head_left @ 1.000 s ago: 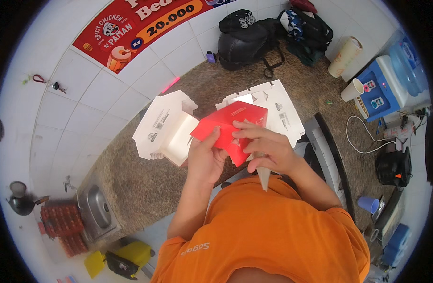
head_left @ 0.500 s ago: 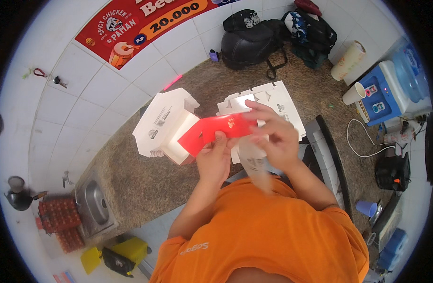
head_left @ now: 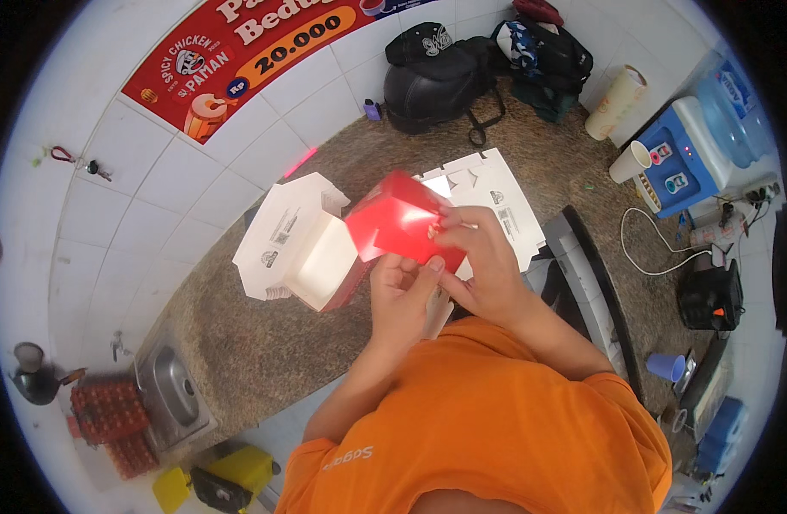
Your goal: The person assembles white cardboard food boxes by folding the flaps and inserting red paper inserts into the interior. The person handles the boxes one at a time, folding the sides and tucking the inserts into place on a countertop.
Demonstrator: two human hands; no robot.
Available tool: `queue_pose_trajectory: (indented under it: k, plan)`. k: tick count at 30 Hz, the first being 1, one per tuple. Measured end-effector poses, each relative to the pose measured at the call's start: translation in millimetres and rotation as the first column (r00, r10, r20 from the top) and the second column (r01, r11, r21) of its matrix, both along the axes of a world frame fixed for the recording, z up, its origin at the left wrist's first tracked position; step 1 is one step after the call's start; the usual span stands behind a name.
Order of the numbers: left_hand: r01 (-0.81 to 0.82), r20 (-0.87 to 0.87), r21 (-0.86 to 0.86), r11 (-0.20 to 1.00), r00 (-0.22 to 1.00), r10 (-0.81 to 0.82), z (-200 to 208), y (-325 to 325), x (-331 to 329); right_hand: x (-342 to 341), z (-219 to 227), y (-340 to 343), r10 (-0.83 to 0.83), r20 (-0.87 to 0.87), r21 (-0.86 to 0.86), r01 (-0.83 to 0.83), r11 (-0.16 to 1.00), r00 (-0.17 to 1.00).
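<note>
Beside the open box (head_left: 316, 264), I see left hand (head_left: 397, 297) and right hand (head_left: 489, 267), fingers clamped on red card (head_left: 402, 224). Squeezing hard could crease it

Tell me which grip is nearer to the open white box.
Left. The left grip is close by the right side of the open white box; the right grip is farther to the right, beyond the left one.

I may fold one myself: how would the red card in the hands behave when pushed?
The red card will probably flex under light pressure, as its panels look thin. Its angled folds may lend some stiffness. Glare on its glossy face suggests it could be slippery.
</note>
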State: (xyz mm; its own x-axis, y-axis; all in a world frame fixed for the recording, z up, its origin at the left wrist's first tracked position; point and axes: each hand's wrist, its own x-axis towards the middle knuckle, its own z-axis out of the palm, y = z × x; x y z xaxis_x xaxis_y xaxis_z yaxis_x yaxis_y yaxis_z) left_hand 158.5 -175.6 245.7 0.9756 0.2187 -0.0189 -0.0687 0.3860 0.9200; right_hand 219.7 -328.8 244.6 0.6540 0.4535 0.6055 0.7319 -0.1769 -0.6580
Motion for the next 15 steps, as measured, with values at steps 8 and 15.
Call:
queue_pose_trajectory:
  k: [8, 15]
  plan:
    - [0.364, -0.205, 0.663, 0.654, 0.929, -0.309, 31.2, 32.0, -5.6, 33.8, 23.9, -55.2, 0.1, -0.044, -0.051, -0.102, 0.993, 0.994]
    - [0.196, -0.083, 0.573, 0.796, 0.98, -0.181, 22.7, 35.9, -7.4, 24.8, 38.8, -44.9, 0.242, -0.209, -0.306, -0.298, 0.904, 0.948]
